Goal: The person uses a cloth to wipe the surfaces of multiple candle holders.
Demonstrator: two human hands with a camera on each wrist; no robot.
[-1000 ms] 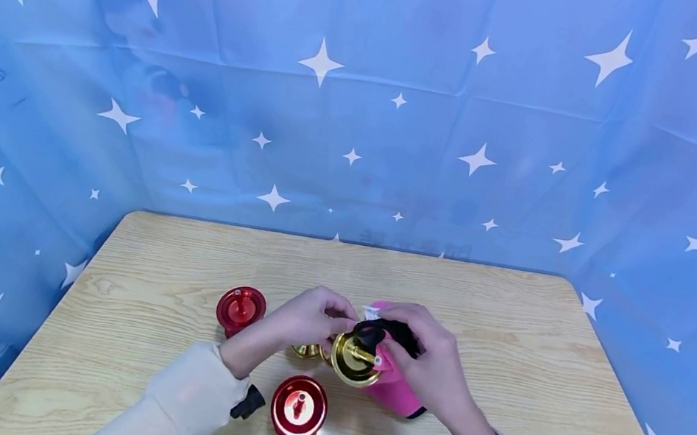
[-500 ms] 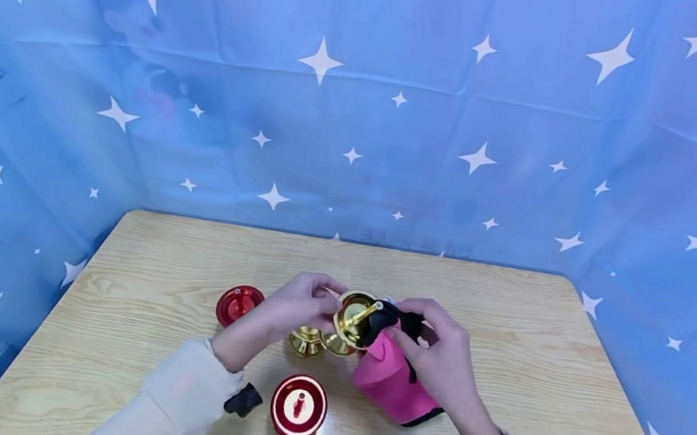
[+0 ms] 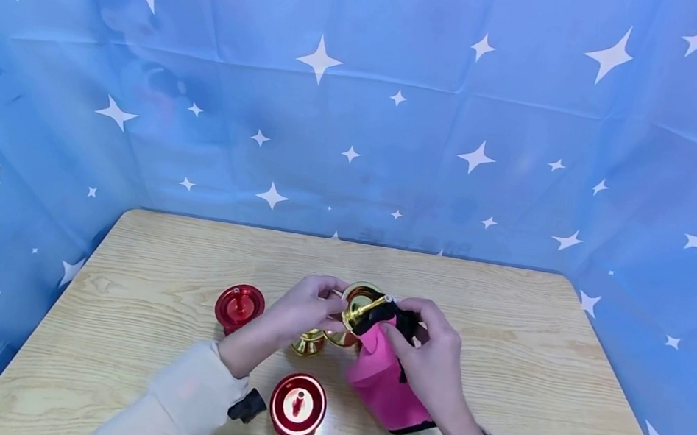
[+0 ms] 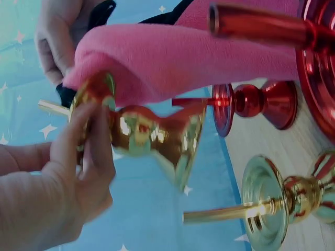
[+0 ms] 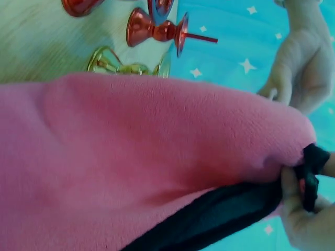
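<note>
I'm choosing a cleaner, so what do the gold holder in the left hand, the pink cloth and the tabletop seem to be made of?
Gold holder: probably polished metal, given its shiny reflections, though coated plastic is possible. Pink cloth: matte fabric, perhaps fleece, with a fuzzy surface. Tabletop: wood or printed laminate, slightly glossy, showing grain and glare.

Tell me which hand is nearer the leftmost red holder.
Left. The left hand, holding a gold holder, is to the right of the red holder; the right hand, pinching the pink cloth, is farther right.
</note>
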